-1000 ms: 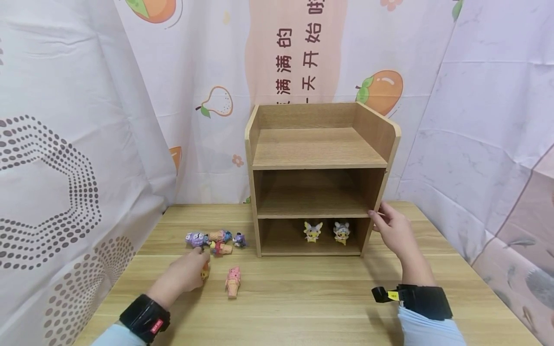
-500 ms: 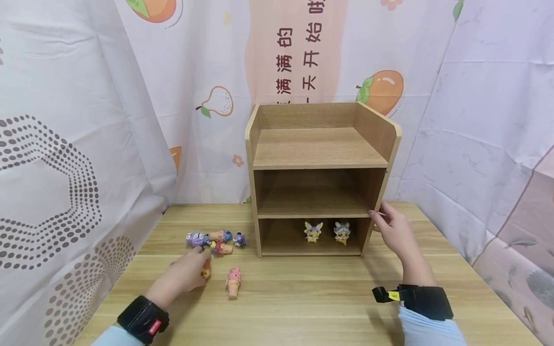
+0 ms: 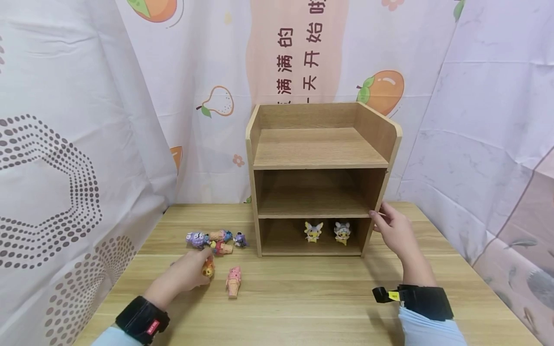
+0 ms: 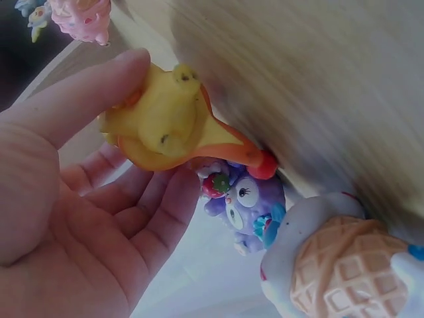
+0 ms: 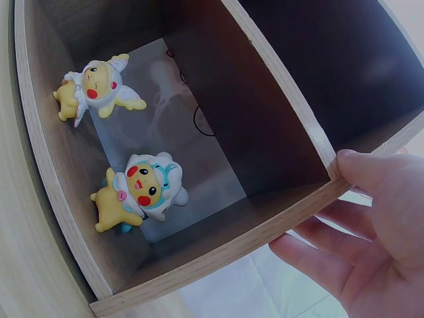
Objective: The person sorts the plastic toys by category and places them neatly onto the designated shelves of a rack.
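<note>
Yellow figure [image 4: 165,119] x1 | L hand [image 3: 183,275] pinches; shelf [image 3: 320,166]: 2 figures; R hand [image 3: 394,230] steadies

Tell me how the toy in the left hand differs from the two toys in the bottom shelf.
The yellow toy is pinched by the left hand and lies tilted just above the table; the two shelf toys stand upright and untouched in the bottom compartment of the shelf unit. The held one shows orange and a red tip; the shelf pair wear pale hoods. All are small, mostly yellow figures.
</note>
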{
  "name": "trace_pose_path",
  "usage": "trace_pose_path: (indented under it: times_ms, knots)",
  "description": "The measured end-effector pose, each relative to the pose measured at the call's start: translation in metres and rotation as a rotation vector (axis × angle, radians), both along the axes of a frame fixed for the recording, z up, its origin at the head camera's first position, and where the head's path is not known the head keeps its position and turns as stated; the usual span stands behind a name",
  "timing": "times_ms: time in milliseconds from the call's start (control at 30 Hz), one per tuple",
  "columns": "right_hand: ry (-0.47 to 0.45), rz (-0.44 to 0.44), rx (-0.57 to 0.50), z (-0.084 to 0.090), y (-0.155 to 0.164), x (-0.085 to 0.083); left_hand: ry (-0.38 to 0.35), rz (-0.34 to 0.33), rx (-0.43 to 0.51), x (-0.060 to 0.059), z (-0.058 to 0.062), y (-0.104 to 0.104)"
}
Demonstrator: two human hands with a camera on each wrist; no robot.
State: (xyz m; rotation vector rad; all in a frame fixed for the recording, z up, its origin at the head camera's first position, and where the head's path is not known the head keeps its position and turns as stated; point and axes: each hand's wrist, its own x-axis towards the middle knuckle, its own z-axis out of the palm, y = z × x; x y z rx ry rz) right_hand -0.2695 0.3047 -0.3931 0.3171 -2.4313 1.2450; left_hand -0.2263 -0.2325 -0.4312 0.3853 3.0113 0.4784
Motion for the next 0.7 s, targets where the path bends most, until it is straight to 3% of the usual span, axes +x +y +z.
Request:
trace_pose_path:
  times_ms: [700]
  knots:
    - [-0.001, -0.002, 0.001, 0.0009, -0.0018, 0.0001, 0.026, -0.019, 0.141, 0.0015, 0.0053, 0.0063]
